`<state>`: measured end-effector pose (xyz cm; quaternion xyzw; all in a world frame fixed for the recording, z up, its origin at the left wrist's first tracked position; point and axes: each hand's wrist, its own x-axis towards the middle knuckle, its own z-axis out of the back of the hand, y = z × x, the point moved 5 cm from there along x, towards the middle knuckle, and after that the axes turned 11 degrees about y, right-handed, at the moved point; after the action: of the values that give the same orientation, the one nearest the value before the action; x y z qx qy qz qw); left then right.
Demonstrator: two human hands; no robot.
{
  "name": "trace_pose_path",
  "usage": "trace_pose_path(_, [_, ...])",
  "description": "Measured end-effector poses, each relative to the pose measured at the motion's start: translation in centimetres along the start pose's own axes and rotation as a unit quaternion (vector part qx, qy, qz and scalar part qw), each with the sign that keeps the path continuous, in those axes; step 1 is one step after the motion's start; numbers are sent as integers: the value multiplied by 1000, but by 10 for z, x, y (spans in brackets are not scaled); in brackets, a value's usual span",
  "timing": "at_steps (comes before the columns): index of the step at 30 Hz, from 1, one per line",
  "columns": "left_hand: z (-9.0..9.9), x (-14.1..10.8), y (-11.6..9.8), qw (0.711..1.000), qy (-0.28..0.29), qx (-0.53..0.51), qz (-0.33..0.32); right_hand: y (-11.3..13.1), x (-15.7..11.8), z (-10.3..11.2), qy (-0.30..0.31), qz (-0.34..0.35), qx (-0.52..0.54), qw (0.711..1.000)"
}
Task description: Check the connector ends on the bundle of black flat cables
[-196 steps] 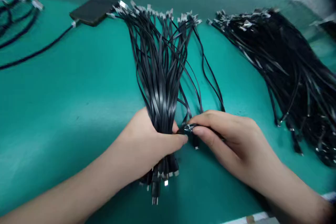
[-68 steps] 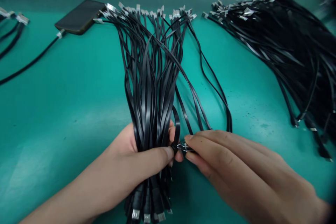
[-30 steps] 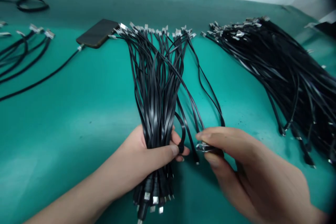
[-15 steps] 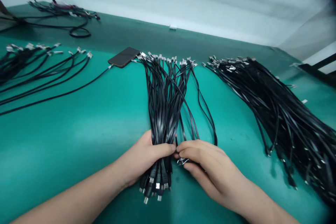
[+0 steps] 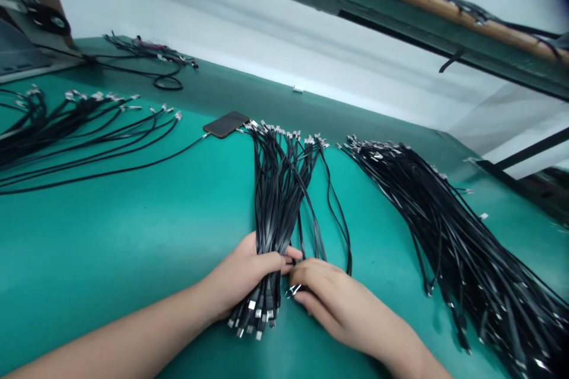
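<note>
- Green table (image 5: 178,219): lies beneath everything.
- Cable pile (image 5: 444,213): on the table, right of the bundle.
- Cable bundle (image 5: 278,201): middle of the table, silvery plugs at both ends.
- Left hand (image 5: 249,272): closed around the bundle's near part.
- Right hand (image 5: 329,296): narrow, pinching the metal piece.
- Phone (image 5: 226,124): beside the bundle's far end.
- Metal piece (image 5: 293,291): shiny, perhaps a tool tip; blurred.
</note>
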<state>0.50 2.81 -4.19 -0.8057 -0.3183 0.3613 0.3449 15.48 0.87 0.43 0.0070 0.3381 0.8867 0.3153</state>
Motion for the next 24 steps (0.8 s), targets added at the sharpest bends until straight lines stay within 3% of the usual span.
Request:
trace_pose_path(7, [2,-6,-2,1000,-28,1,10,-31,-7,12,-102,-120,13,987])
trace_pose_path(12, [2,-5,-4,1000,-27,-3,2,-37,-10,19,-176,-121,93,973])
trace_pose_path(15, [2,-4,-3,1000,-22,-1,8,-36,-11,16,-212,-141,190,948])
trace_pose_path(20, [2,-4,-3,1000,-21,15,11,-31,-5,-3,-176,-169,382,892])
trace_pose_path(24, [2,-3,-4,1000,-23,22,-4,-23,2,-16,-134,-160,450,868])
